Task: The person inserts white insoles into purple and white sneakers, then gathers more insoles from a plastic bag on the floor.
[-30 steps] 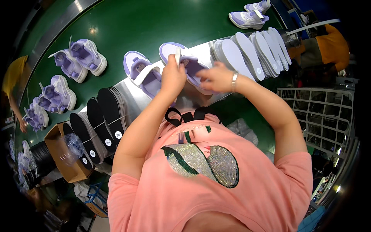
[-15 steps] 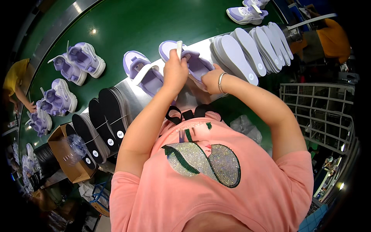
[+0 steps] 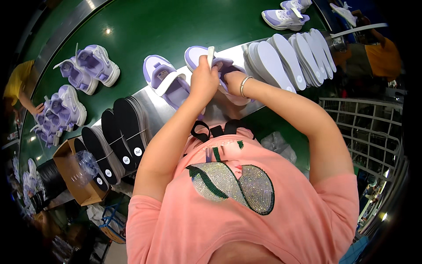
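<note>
A lavender-and-white sneaker point(image 3: 193, 53) lies toe away from me on the metal ledge. My left hand point(image 3: 205, 80) is closed around its side at the white strap point(image 3: 211, 54), which stands up. My right hand point(image 3: 235, 82), with a bangle at the wrist, reaches into the shoe's opening; its fingers are hidden inside, so what they hold cannot be seen. Just left of my left hand rests the matching sneaker point(image 3: 154, 66), its white strap point(image 3: 168, 83) lying loosely across the opening.
Stacks of pale insoles point(image 3: 272, 66) stand at right, bundled black insoles point(image 3: 127, 125) at left beside a cardboard box point(image 3: 70, 176). More sneakers point(image 3: 96, 64) sit on the green belt point(image 3: 176, 22). A co-worker's hand point(image 3: 38, 108) touches shoes at far left. A wire rack point(image 3: 360, 127) stands right.
My right hand has moved from the sneaker's heel edge leftward and deeper into its opening. My left hand keeps its grip. Far left, the co-worker's shoes have shifted closer together.
</note>
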### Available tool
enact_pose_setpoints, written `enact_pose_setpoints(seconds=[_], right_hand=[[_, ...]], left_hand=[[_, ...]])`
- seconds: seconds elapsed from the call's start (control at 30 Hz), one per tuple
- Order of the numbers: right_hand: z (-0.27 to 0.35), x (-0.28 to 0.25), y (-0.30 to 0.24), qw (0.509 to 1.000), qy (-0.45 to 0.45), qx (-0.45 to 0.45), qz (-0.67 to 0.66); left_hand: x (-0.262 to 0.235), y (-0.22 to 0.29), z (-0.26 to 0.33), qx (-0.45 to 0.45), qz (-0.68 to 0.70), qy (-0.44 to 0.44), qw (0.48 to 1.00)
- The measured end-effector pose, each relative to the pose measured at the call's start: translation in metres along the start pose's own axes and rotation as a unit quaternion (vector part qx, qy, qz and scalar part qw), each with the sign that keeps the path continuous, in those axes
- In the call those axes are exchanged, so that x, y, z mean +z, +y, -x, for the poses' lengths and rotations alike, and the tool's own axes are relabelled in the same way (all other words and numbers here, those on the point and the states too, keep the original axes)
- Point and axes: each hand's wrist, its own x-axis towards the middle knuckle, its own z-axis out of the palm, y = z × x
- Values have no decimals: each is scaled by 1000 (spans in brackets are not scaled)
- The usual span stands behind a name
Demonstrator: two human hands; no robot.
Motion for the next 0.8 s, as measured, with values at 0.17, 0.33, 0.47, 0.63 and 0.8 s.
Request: enact_pose_setpoints(seconds=[0.17, 0.33, 0.47, 0.63, 0.8], right_hand=[[-21, 4, 2, 995, -66, 3, 76], [-11, -3, -12, 999, -21, 40, 30], [-12, 5, -5, 998, -12, 50, 21], [-7, 0, -12, 998, -21, 55, 23], [-7, 1, -11, 998, -21, 46, 33]], left_hand=[[-3, -8, -6, 28, 1, 8, 1000], [-8, -11, -3, 31, 4, 7, 999], [-10, -11, -2, 41, 9, 8, 999], [-13, -11, -1, 28, 15, 4, 999], [-12, -10, -1, 27, 12, 9, 1000]])
